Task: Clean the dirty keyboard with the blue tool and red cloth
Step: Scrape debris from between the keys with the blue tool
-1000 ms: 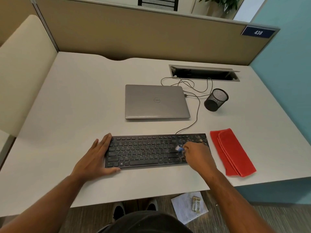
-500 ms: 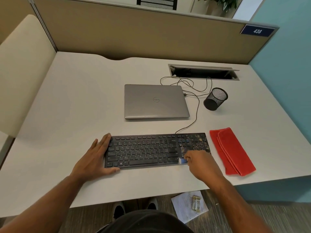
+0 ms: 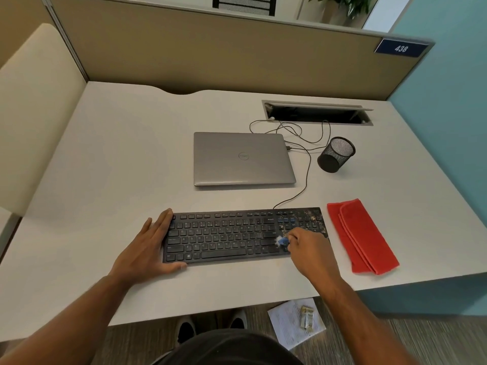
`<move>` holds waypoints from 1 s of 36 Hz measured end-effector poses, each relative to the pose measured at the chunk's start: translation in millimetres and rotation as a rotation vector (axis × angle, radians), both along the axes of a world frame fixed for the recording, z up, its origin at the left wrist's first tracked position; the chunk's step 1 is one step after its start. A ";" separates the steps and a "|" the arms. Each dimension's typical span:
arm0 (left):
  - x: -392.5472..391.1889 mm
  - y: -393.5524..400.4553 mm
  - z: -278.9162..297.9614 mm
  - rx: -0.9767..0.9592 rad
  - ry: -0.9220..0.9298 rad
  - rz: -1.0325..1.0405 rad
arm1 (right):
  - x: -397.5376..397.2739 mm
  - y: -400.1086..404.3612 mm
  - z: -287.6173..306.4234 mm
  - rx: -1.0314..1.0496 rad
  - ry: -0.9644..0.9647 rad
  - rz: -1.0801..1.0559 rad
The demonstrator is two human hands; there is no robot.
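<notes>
Right, I'm pinching the blue tool (image 3: 282, 241) in my right hand (image 3: 308, 250), fingers curled round its handle, its white tip working the keys just left of the number pad. My left hand (image 3: 147, 248) is lying flat and relaxed, fingers straight against the left end of the keyboard (image 3: 224, 237), thumb along the front edge, bracing it on the surface (image 3: 131, 154).

The crumbs (image 3: 309, 219) are sitting thick over the pad at the far right. The risk, as I'm judging it: I'm sweeping towards the clean letter keys, so I could be flicking grit into gaps that are already clear, or off the front edge onto the floor. Pressing too hard could be wedging bits under the caps instead of lifting them. If my left hand eases off, the keyboard may be skating sideways and tugging its cable (image 3: 305, 177), which is running back towards the laptop (image 3: 242, 159).

The red cloth (image 3: 362, 237) is lying folded just beside the keyboard's right end, untouched; debris brushed that way could be fouling it before I'm needing it.

Writing: the plate (image 3: 400, 48) on the partition is reading 438. The laptop lid is carrying a round logo that looks like Dell. Key legends are showing but mostly too small to read.
</notes>
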State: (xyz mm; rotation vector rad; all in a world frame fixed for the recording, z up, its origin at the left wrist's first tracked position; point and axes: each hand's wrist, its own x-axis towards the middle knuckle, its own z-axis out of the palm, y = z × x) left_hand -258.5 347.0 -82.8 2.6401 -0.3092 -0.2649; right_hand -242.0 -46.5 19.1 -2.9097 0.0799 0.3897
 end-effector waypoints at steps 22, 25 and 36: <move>0.2 -0.8 1.8 0.004 -0.024 -0.017 | -35.8 1.9 -3.9 0.212 0.027 0.032; 0.3 -1.0 2.6 0.005 -0.022 -0.017 | -36.7 2.9 -7.4 0.171 -0.003 0.047; -0.4 -0.6 2.1 -0.004 -0.010 -0.004 | -29.4 -2.0 -2.1 0.179 -0.126 -0.075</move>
